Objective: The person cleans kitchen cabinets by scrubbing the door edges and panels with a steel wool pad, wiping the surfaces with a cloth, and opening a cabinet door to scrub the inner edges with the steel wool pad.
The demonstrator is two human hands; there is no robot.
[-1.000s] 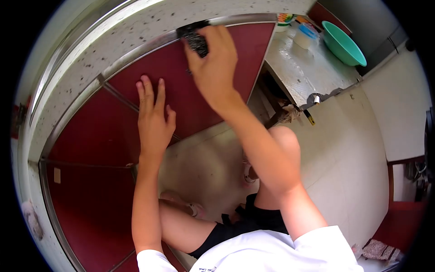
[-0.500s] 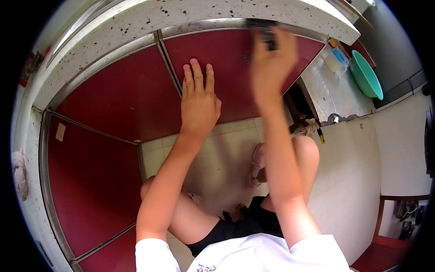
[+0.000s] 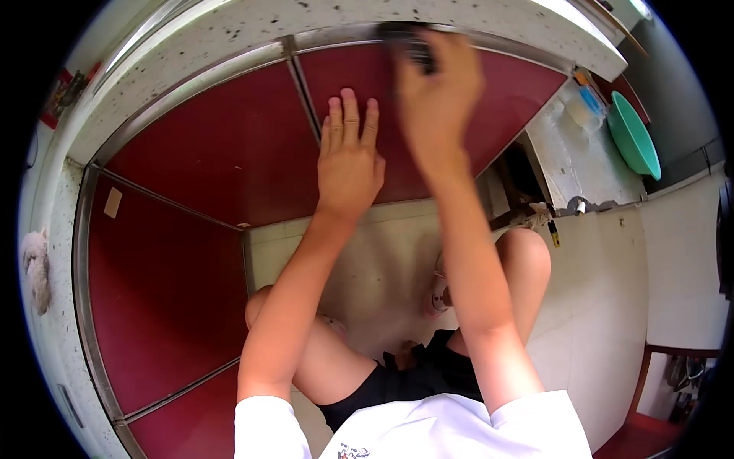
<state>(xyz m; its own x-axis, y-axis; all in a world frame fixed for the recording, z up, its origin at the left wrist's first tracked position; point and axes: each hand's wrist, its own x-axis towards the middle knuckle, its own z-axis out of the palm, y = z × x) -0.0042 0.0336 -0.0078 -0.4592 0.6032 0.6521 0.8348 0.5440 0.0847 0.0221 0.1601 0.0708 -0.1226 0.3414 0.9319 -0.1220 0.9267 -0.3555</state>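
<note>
My left hand (image 3: 349, 172) lies flat on a red cabinet door (image 3: 344, 69), fingers stretched upward, just right of the metal strip between two doors. Higher and to the right, my right hand (image 3: 443, 96) is closed around a black, brush-like object (image 3: 417, 47). That object is at the metal trim (image 3: 329, 36) along the top of the door, under the speckled counter edge. Motion blurs it, and my fingers cover part of it, so its exact kind is unclear.
A speckled stone counter (image 3: 222, 38) overhangs the doors. On the right, a low grey slab (image 3: 581, 164) holds a green basin (image 3: 633, 138) and a blue-lidded clear container (image 3: 587, 107). A grey cloth (image 3: 35, 271) hangs at the left counter. Tiled floor (image 3: 375, 275) lies below.
My right hand has moved left along the top trim with the black object. The left hand stays flat on the door. The whole view has shifted slightly.
</note>
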